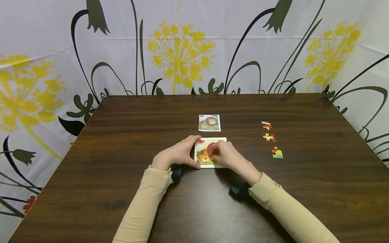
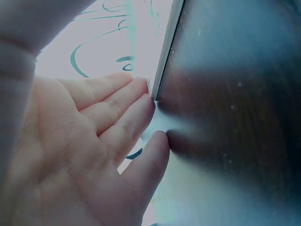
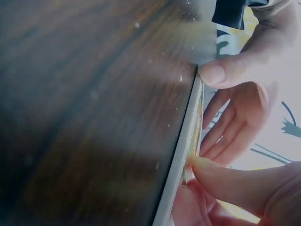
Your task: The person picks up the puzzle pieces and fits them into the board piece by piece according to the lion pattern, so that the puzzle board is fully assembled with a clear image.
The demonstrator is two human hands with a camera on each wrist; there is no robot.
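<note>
A small lion jigsaw puzzle in a pale frame (image 1: 205,152) lies on the table. My left hand (image 1: 177,154) rests along its left side, thumb at the near left corner and fingers straight at the far end; the left wrist view shows these straight fingers (image 2: 127,117). Over the right part of the board, my right hand (image 1: 226,153) pinches a puzzle piece (image 3: 189,173) between thumb and index finger, low at the surface. The fingers mostly hide that piece, and the hand covers the board's right side.
Just behind the board lies a lion picture card (image 1: 209,123). To the right, three loose pieces form a rough column: a far one (image 1: 266,125), a middle one (image 1: 269,137) and a near one (image 1: 277,153). Everything lies on a dark wooden table (image 1: 121,135) before a flowered cloth.
</note>
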